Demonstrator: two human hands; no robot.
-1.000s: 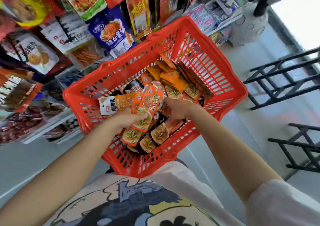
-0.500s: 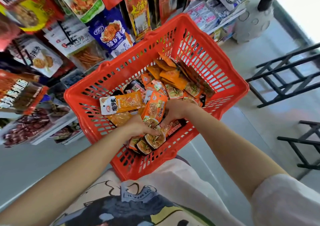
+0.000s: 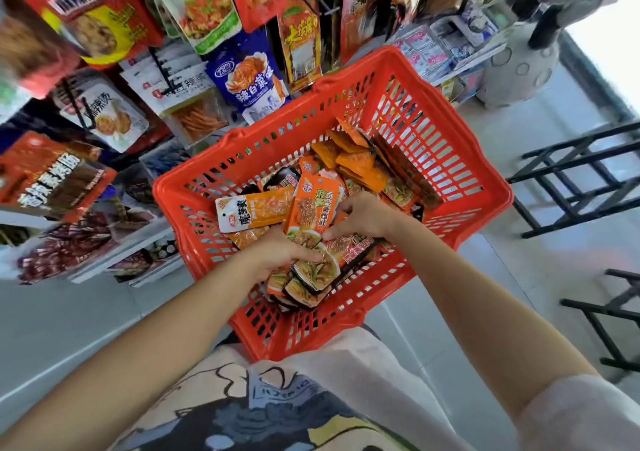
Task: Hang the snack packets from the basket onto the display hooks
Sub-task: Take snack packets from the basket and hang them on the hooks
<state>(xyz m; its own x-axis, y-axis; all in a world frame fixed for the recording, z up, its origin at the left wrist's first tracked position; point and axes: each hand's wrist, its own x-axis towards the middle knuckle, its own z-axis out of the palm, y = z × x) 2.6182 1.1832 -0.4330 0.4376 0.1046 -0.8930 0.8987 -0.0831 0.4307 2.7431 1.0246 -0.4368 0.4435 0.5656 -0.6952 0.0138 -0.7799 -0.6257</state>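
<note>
My left hand (image 3: pixel 280 253) grips a bunch of packets (image 3: pixel 311 270) in the basket (image 3: pixel 485 187). My right hand (image 3: pixel 363 215) pinches the orange packet (image 3: pixel 313 205), standing lengthwise between them.

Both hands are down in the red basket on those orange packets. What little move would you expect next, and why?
Probably lifting the bunch out toward the hooks. The left hand grips a stack of orange packets, the right hand pinches its edge, and all are inside the red basket.
</note>
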